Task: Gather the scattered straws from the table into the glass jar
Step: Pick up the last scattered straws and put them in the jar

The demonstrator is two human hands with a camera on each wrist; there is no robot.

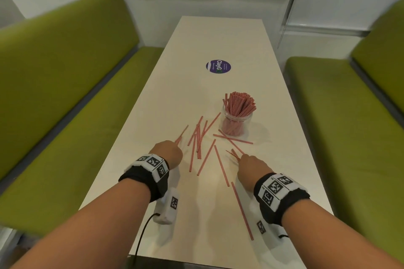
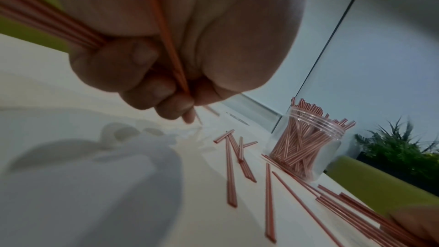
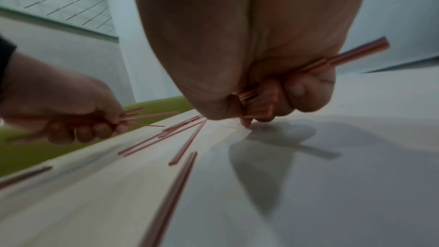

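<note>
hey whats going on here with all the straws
A person is picking red straws off a white table. The left hand grips a small bunch, and the right hand grips another. More loose straws lie scattered between the hands and the jar, which stands upright and already holds many straws. Neither bunch has gone into the jar yet.

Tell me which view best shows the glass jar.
The head view: the glass jar stands upright and whole on the table, packed with straws, loose straws lying beside it. The left wrist view shows it tilted near the frame's right side. The right wrist view does not show it.
</note>
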